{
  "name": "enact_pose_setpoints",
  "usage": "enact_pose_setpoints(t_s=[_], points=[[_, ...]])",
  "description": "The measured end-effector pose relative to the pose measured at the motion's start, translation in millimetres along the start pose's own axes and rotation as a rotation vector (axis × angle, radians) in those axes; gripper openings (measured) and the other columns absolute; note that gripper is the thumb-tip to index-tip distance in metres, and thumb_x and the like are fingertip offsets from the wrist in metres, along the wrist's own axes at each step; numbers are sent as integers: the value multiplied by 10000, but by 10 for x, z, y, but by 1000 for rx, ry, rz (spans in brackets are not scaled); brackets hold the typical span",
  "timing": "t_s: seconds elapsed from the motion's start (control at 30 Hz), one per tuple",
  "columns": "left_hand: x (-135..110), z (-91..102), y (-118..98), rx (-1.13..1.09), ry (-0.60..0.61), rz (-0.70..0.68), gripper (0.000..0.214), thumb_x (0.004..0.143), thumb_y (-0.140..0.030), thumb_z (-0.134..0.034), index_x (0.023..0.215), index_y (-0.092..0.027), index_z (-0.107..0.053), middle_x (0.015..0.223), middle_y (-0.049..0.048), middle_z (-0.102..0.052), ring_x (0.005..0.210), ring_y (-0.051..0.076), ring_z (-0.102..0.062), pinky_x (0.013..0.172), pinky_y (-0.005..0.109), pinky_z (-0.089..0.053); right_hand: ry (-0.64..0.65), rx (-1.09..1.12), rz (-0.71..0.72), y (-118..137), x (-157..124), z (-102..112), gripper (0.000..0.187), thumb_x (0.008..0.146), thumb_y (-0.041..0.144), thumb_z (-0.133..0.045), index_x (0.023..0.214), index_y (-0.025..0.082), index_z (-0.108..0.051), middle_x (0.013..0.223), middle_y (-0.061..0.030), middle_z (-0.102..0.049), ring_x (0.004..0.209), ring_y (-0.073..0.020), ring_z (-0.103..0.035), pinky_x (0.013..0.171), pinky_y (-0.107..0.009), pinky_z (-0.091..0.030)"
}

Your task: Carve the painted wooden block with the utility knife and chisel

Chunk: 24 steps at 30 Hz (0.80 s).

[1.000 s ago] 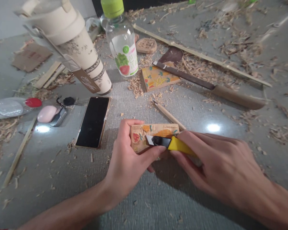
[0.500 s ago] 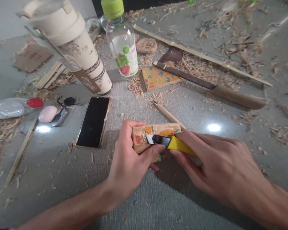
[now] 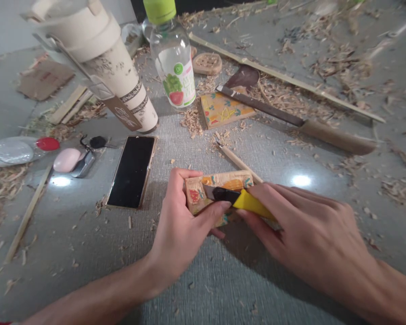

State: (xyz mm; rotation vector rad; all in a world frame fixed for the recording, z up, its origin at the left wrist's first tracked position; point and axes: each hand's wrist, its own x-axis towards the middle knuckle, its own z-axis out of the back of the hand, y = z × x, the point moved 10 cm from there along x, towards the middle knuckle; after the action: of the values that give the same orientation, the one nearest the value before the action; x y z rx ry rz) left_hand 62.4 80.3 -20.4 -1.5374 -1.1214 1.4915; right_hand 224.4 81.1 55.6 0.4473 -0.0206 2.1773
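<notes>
My left hand point(image 3: 186, 221) is closed around the left end of a painted, carved wooden block point(image 3: 232, 184) with orange, red and teal patches. Its thumb presses near the block's front edge, against the knife. In my right hand point(image 3: 304, 230) is a yellow-handled utility knife point(image 3: 252, 203), its blade pointing left and lying over the block's carved face. The fingers of the right hand wrap the handle and hide its rear end. Just behind the block, a slim wooden-handled carving tool point(image 3: 238, 160) rests on the table.
A phone point(image 3: 131, 171) lies left of my hands. Behind it stand a white tumbler point(image 3: 118, 72) and a green-capped bottle point(image 3: 176, 67). A second painted block point(image 3: 223, 110) lies under a dark-bladed, wooden-handled tool point(image 3: 338, 136). Wood shavings point(image 3: 274, 92) and a long strip point(image 3: 291, 81) cover the back right.
The knife blade has tilted and shifted slightly left over the block, its face now darker. The block and both hands have moved a little left and up in view.
</notes>
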Motion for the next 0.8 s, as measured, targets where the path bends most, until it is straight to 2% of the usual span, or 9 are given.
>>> enact_pose_setpoints(t_s=[0.33, 0.53, 0.8], points=[[17, -7, -22, -15, -1, -27, 657, 742, -177, -921, 1191, -301, -458, 930, -52, -747, 666, 176, -757, 493, 297, -703, 27, 37, 12, -38, 38, 42, 308, 1095, 392, -467, 886, 224, -620, 614, 26, -588, 414, -163, -524, 450, -325, -299], [5, 7, -38, 10, -16, -50, 670, 742, -221, -950, 1196, -308, -465, 922, -58, -735, 640, 169, -750, 482, 295, -697, 38, 51, 12, -34, 29, 15, 304, 1099, 406, -463, 901, 230, -613, 628, 22, -608, 437, -183, -582, 454, -332, -304], [4, -10, -38, 17, 5, -59, 666, 753, -224, -954, 1198, -311, -466, 936, -55, -726, 635, 161, -744, 496, 299, -704, 57, 68, 13, -31, 21, -19, 259, 1096, 393, -469, 908, 242, -563, 642, 33, -600, 449, -174, -583, 475, -332, -295]])
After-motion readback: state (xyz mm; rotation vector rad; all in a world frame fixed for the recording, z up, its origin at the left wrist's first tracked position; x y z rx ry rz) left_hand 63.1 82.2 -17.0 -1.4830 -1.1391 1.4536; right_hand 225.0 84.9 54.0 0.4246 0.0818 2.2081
